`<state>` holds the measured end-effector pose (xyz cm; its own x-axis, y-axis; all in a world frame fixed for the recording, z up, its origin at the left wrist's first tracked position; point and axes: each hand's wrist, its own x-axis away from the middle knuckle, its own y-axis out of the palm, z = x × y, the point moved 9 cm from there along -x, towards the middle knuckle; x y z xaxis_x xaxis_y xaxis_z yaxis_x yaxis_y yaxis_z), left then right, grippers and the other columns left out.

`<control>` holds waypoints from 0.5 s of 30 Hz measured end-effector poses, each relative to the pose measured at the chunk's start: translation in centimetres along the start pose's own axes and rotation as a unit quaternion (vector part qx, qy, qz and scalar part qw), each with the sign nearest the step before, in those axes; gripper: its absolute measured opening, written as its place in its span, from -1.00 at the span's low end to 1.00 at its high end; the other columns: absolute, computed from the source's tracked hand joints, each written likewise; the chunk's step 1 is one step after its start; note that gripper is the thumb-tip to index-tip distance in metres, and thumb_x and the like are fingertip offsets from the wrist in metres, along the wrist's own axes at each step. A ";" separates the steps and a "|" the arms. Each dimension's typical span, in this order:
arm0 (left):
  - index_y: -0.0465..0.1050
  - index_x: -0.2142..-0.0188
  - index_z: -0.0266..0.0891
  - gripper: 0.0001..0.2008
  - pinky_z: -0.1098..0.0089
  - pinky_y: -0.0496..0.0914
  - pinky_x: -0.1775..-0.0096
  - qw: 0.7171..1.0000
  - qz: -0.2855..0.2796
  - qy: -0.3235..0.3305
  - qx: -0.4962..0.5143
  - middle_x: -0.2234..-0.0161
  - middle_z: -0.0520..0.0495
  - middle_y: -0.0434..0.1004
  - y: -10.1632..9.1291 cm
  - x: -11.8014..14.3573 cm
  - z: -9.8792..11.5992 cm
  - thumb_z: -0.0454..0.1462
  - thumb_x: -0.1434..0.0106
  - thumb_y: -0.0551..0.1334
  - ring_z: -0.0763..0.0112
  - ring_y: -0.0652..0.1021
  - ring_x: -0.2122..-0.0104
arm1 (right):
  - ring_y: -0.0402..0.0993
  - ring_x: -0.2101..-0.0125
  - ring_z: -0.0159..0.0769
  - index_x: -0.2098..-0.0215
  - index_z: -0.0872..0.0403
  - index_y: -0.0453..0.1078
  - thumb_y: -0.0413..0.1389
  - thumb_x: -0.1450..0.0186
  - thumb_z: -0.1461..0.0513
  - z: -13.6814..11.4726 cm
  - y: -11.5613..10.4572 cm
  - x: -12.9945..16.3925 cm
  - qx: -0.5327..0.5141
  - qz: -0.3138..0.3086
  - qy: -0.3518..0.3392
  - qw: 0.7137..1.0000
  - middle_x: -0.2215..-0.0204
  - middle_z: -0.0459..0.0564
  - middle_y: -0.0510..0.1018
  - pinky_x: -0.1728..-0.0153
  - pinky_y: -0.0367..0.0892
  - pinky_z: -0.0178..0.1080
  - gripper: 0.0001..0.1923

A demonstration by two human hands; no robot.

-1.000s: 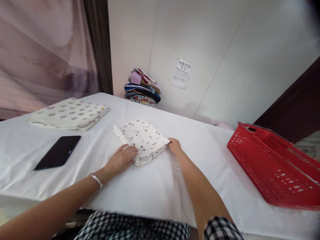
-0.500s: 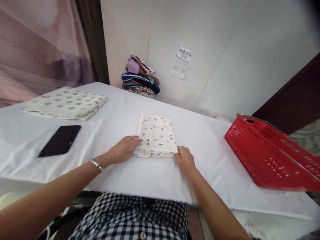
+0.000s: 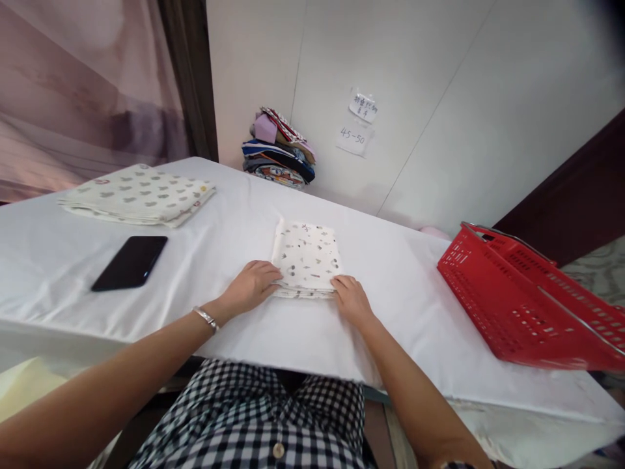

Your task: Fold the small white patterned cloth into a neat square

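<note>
Both hands have slid inward: left hand point(image 3: 251, 286) and right hand point(image 3: 350, 301) lie flat, pinching the folded cloth point(image 3: 306, 258) near corners; press evenly, keeping edges aligned

A single head-worn camera is looking forward and down from the person's seat at the near edge of the white table point(image 3: 234, 215), close above it. It is facing the wall beyond the table, taking in the table's left end, its far corner, and its right side. No second view is sharing the scene.
</note>
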<state>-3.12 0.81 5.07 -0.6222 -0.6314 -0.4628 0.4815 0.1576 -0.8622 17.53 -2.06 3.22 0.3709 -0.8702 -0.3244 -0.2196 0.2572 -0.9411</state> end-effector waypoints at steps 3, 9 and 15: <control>0.46 0.24 -0.21 -0.74 0.14 0.27 0.04 1.000 -0.009 0.014 -0.017 0.24 -0.08 0.53 -0.1 0.0 0.2 -0.24 -0.31 0.01 0.26 0.46 0.15 | 0.27 0.10 -0.21 0.10 0.08 0.38 -0.06 -0.29 0.36 0.6 0.6 0.0 0.012 -0.006 0.014 1.000 0.10 0.06 0.45 0.11 0.17 -0.20 -0.72; 0.44 0.25 -0.23 -0.75 0.15 0.27 0.08 1.000 0.013 -0.005 -0.013 0.26 -0.08 0.53 -0.3 0.7 -0.5 -0.23 -0.32 0.00 0.26 0.46 0.18 | 0.28 0.14 -0.21 0.11 0.07 0.38 -0.06 -0.30 0.34 0.6 1.0 0.1 0.030 -0.010 0.022 0.999 0.13 0.04 0.47 0.15 0.17 -0.21 -0.74; 0.43 0.24 -0.20 -0.76 0.13 0.27 0.05 0.999 0.019 -0.032 0.024 0.21 -0.08 0.52 0.7 1.0 -1.6 -0.18 -0.30 0.04 0.24 0.46 0.14 | 0.27 0.09 -0.21 0.08 0.05 0.36 -0.04 -0.31 0.32 -0.4 0.2 0.0 0.023 -0.010 0.011 1.000 0.09 0.04 0.45 0.10 0.16 -0.18 -0.75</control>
<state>-4.42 1.49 3.71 -0.5630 -0.6734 -0.4791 0.5336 0.1464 -0.8330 17.08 -2.20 3.03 0.3549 -0.8844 -0.3032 -0.1711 0.2574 -0.9510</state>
